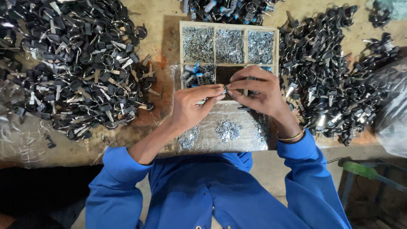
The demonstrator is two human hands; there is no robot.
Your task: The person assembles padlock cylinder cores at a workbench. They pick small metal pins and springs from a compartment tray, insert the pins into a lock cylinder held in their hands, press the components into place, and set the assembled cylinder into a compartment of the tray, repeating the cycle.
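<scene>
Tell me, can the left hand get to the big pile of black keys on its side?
Probably yes. The left hand is busy pinching a small part with the right hand, but nothing stands between it and the key pile.

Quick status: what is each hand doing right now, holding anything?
Left hand: fingers pinched shut on a small metal part, above the compartment tray.
Right hand: fingers curled, pinching the same small metal part from the other side.
</scene>
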